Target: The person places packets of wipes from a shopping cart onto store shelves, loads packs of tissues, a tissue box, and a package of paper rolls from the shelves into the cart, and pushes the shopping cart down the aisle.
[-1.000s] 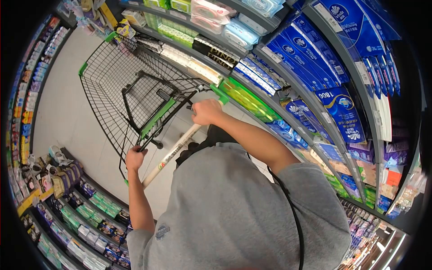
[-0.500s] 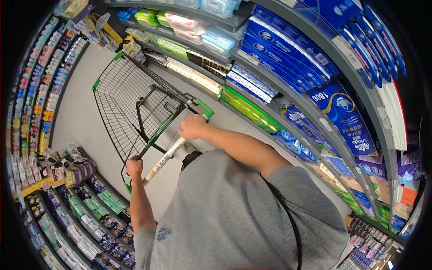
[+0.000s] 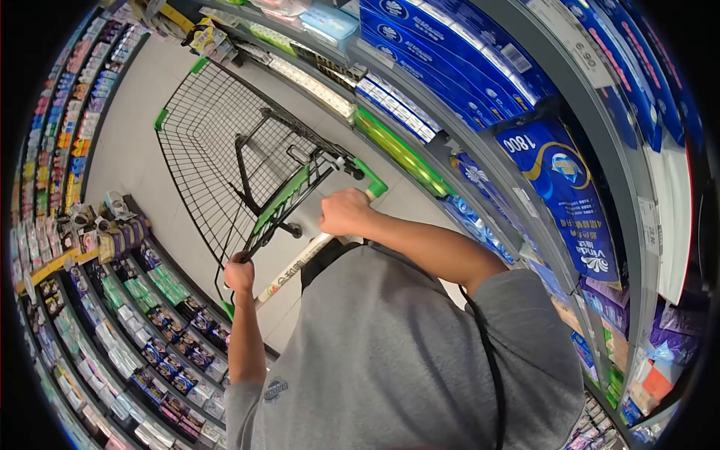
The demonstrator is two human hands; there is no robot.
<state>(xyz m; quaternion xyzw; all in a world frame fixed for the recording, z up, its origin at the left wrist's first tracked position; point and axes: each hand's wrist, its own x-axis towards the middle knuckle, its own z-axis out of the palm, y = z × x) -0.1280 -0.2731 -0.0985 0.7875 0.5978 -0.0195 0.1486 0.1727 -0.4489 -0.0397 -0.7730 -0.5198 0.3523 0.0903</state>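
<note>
A black wire shopping cart [image 3: 217, 124] with green corner pieces stands in front of me, and the floor shows through its mesh. Its pale handle bar [image 3: 294, 268] carries printed lettering and has green ends. My right hand [image 3: 346, 212] is closed around the bar near the green end on the right. Over at the left end, my left hand [image 3: 238, 274] is closed on the cart's handle area, fingers wrapped and partly hidden. Both arms reach forward past my grey shirt.
Shelves of blue tissue packs [image 3: 442, 60] rise close on the right, with a hanging blue pack [image 3: 566, 195] and price tags. Shelves of small packaged goods [image 3: 150, 330] curve along the left. Pale floor [image 3: 139, 142] runs ahead, past a display [image 3: 210, 39] at the far end.
The shelves on the right have shifted and look closer as I move along the aisle with the cart. Both hands keep their hold.
</note>
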